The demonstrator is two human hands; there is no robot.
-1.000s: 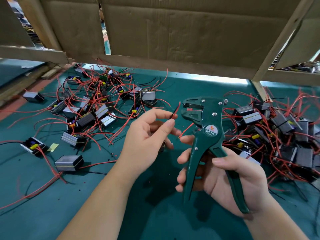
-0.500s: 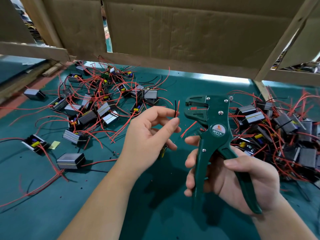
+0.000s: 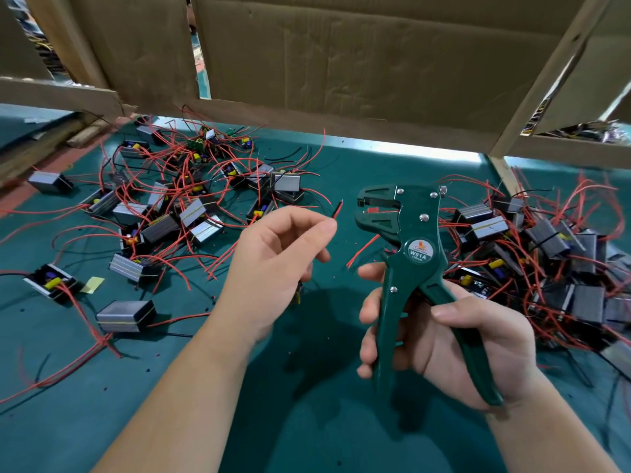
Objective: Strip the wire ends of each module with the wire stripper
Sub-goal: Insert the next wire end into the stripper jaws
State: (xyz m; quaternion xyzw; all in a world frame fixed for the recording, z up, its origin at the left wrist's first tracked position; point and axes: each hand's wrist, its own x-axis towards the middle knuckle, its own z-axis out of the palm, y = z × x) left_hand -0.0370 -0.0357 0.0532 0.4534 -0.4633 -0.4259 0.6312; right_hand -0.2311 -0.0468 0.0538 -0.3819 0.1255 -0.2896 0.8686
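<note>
Beside wire ends (image 3: 338, 210), dark-green wire stripper (image 3: 420, 256)

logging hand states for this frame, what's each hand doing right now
Left hand: closed, pinching the red and black wire ends just short of the stripper's head.
Right hand: closed, gripping the wire stripper by its handles.

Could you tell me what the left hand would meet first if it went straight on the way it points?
Most likely the head of the wire stripper in the right hand: the left hand pinches wire ends aimed at its jaws across a gap, though depth is unclear.
</note>
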